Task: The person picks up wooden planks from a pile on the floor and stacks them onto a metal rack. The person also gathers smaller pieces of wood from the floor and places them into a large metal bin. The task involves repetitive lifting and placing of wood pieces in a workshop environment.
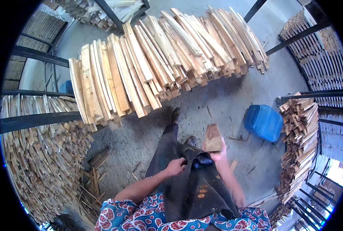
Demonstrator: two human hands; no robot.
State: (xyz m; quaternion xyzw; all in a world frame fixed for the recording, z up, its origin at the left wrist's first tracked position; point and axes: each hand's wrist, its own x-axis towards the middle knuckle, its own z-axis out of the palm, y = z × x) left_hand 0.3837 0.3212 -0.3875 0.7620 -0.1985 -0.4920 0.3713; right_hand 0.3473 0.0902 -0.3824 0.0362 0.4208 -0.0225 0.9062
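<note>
Starting at the left, we see a dense stack of cut wood (44,154) behind dark metal bars (44,120), with loose scraps (99,158) lying on the floor beside it. Next comes a blue, red and white patterned sleeve (117,213), and above it a wide pile of long pale boards (167,57) spreads across the view. We find the left hand (175,166) at the upper edge of the dark, stained apron (190,188), its fingers curled narrow; we cannot tell whether they pinch the cloth. Just right of it, above the apron, the tapering wooden block (214,139) sits in the right hand (219,154), whose thumb and fingers close around its near end. Farther right we see a blue plastic container (263,123) on the grey floor (233,96), just beside another stack of brownish wood pieces (299,150).
</note>
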